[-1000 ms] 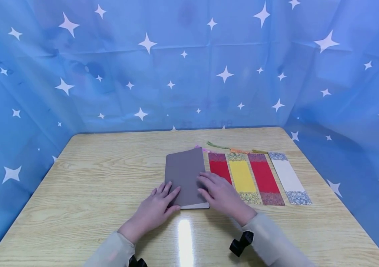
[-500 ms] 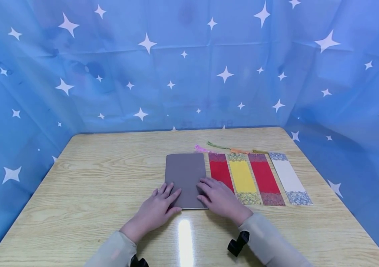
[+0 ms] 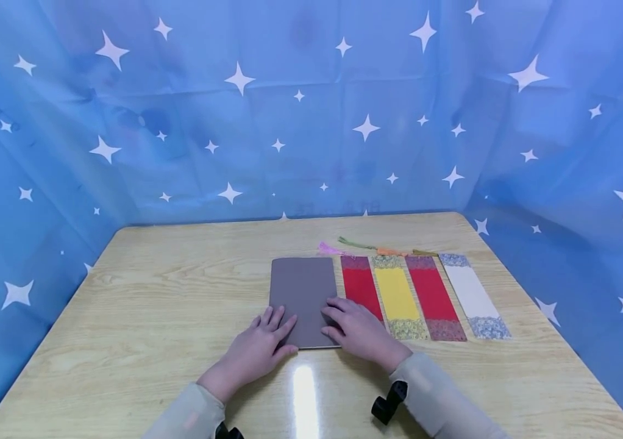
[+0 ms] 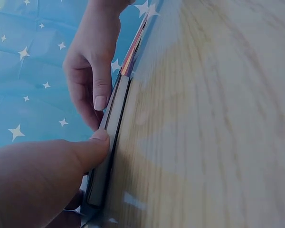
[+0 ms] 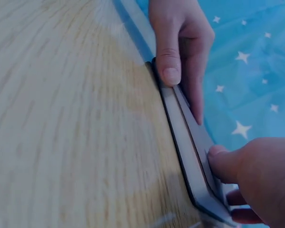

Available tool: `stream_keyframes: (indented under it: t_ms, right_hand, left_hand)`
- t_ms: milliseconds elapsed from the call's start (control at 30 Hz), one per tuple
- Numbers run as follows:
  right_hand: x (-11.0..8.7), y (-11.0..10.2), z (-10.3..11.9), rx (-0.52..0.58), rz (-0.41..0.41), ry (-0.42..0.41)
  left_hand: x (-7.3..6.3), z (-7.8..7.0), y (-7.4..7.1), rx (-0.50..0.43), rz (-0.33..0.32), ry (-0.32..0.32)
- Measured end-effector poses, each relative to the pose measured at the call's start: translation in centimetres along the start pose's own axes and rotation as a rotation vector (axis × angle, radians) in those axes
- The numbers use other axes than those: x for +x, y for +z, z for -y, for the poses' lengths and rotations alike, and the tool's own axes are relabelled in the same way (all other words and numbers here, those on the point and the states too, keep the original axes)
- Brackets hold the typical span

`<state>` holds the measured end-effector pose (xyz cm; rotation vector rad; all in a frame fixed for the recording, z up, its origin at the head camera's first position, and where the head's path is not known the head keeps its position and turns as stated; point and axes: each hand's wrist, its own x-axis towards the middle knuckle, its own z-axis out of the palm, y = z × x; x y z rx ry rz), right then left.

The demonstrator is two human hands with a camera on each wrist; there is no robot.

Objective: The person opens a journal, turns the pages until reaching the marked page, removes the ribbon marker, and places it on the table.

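A closed notebook with a plain grey-brown cover lies flat near the middle of the table. My left hand rests on its lower left corner, fingers spread, thumb at the near edge. On the opposite side my right hand touches the cover along the right edge with lightly bent fingers. From the left wrist, the pale page block shows edge-on beside the left thumb. In the right wrist view the notebook's cover stands slightly apart from the pages near the right thumb.
Right of the notebook lie a red bookmark, a yellow bookmark, another red bookmark and a white bookmark, with tassels toward the back. The wooden table ends at a blue star-patterned curtain.
The cover, raised at its far right corner a second ago, has come down flat over the white page. My right hand has moved slightly down with it; the left stays in place.
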<state>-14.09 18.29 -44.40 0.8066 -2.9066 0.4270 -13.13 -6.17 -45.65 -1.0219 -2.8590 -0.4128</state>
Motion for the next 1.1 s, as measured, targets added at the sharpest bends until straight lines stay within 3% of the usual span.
stream_keyframes:
  t_ms: [633,833,1100]
  right_hand:
    - [1.1,0.1,0.3,-0.129,-0.036,-0.104]
    - [1.1,0.1,0.2,-0.098,-0.073,-0.079]
    - [0.9,-0.4,-0.4,-0.032,-0.078,0.020]
  left_hand:
    - [-0.2,1.0,-1.5,-0.009,0.022,-0.036]
    - [0.1,1.4,-1.8,0.004,-0.025,-0.034]
    - [0.3,1.7,-2.4,0.047,-0.025,-0.070]
